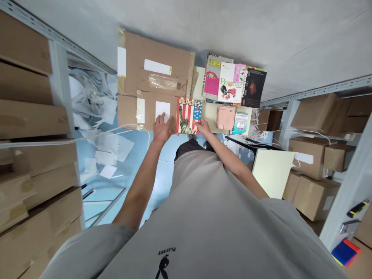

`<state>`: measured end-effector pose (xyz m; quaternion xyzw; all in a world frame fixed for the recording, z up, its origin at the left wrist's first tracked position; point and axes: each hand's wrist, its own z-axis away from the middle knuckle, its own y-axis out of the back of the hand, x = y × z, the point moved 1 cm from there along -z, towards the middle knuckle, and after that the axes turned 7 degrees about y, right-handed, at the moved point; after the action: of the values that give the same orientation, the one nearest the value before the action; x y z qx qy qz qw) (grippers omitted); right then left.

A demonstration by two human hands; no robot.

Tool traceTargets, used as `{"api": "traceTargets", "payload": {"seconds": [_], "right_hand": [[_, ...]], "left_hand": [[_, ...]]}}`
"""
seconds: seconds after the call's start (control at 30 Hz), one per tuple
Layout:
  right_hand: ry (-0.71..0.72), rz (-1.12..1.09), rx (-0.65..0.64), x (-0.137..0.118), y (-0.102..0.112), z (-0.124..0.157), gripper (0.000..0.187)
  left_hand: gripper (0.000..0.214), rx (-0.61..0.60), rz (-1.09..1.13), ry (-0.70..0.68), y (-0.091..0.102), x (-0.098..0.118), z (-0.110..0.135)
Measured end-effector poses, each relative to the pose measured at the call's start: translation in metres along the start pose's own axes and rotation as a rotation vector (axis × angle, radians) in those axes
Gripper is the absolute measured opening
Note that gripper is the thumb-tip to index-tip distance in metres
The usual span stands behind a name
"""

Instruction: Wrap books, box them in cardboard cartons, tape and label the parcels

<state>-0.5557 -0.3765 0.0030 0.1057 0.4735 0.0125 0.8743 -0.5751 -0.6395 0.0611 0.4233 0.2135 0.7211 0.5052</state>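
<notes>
Pinching the flag-covered book (188, 116) by its right edge, the right hand (204, 128) holds it at the near right corner of the cardboard (128, 110); the left hand (161, 128) is spread at a white label (162, 107). It should handle light and bendy (slick cover, probably); grip both sides.

1. A pale grey wall (247, 27) stands behind the cream tabletop (209, 118).
2. Metal shelving racks (59, 77), stacked with cardboard cartons (35, 118), flank both sides.
3. White paper sheets (108, 171) litter the light-blue floor (139, 153).
</notes>
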Motion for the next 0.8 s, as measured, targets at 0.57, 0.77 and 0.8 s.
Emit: {"api": "traceTargets", "payload": {"seconds": [0.57, 0.77, 0.8], "right_hand": [[0.279, -0.08, 0.138, -0.073, 0.103, 0.034, 0.055], [0.22, -0.115, 0.157, -0.08, 0.107, 0.046, 0.055], [0.223, -0.121, 0.149, -0.082, 0.108, 0.047, 0.055]], "left_hand": [[0.118, 0.166, 0.156, 0.174, 0.009, 0.092, -0.009], [0.064, 0.227, 0.123, 0.261, 0.029, 0.084, 0.003], [0.056, 0.265, 0.137, 0.279, 0.036, 0.079, 0.006]]}}
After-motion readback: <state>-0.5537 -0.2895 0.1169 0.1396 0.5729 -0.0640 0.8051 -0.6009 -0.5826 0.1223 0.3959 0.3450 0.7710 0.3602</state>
